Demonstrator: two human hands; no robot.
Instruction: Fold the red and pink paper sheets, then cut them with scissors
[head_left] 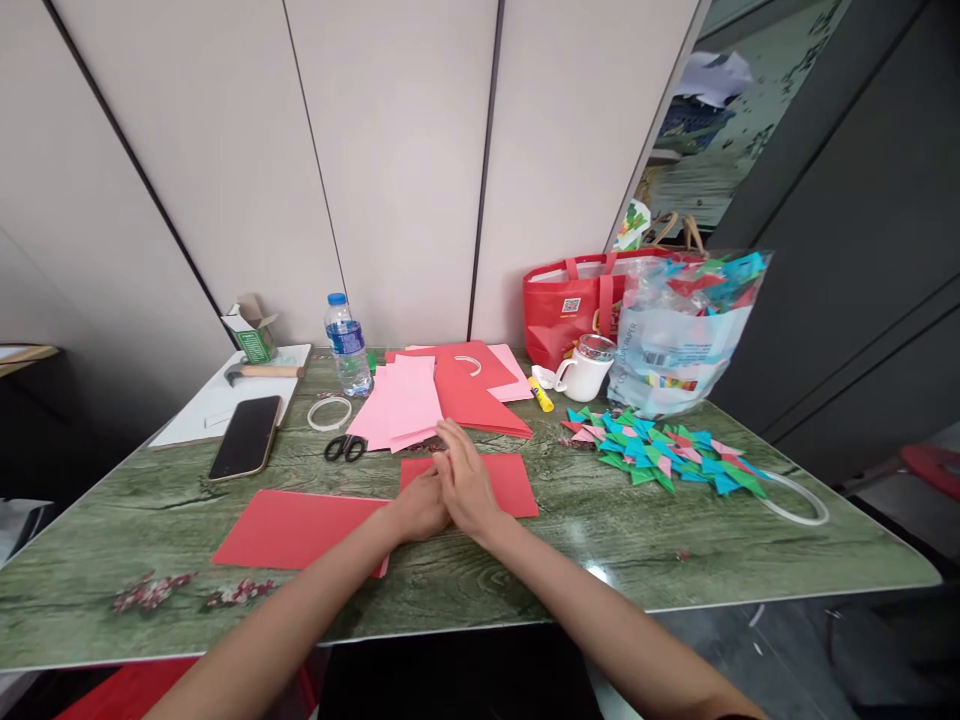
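Red paper (516,487) lies on the table (720,555) under the left hand (421,506) and right hand (468,482), their grip unclear; folded pieces (664,452) look finished, while pink sheets (405,400) seem unworked.

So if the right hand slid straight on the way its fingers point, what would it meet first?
Most likely the fanned stack of pale pink paper sheets, just ahead of the right hand; depth is unclear there, so it may already touch the near edge.
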